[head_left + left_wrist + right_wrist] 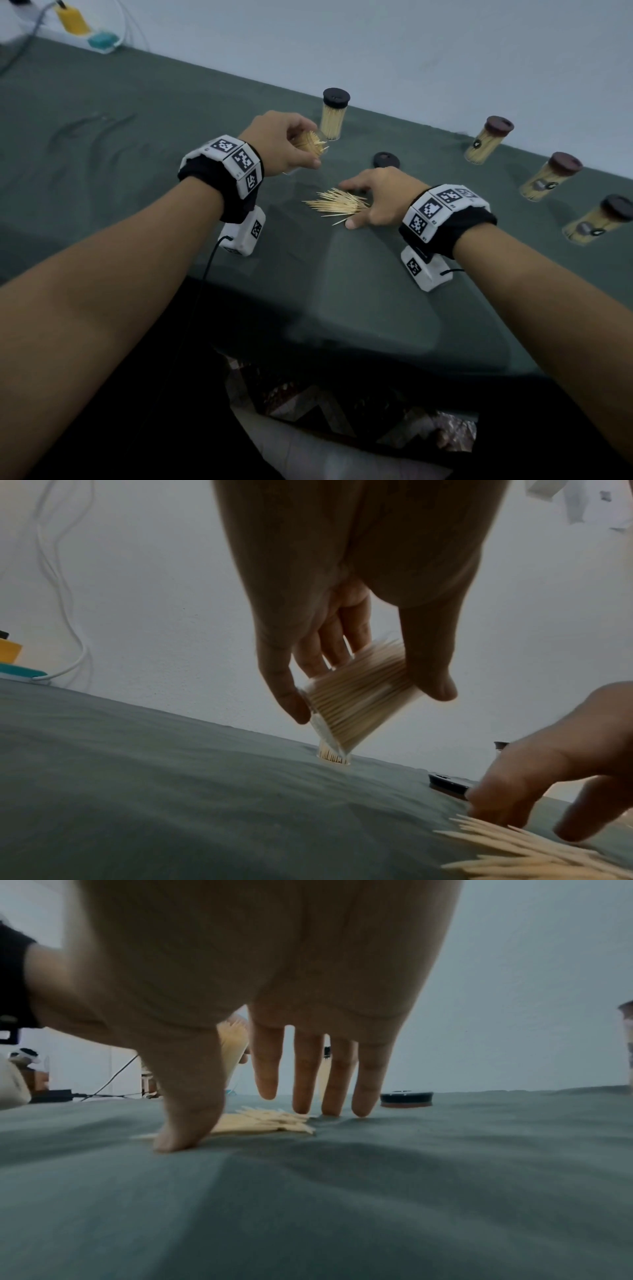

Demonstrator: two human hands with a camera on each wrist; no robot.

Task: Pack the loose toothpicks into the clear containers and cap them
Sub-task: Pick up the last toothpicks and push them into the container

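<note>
Green cloth [137, 164], filling step: left hand [281, 144] grips an uncapped container [356, 702]; right hand [380, 198], fingers spread and holding nothing, must next gather toothpicks [337, 205] at its 9 o'clock.

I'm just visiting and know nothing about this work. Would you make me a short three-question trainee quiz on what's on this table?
1. True or false: the left hand holds an open container of toothpicks, tilted above the cloth.
2. How many capped containers stand on the green cloth?
3. Multiple choice: the loose cap lies A) on the toothpick pile, B) beyond the right hand, C) in the left hand.

Key: 1 true; 2 four; 3 B.
</note>
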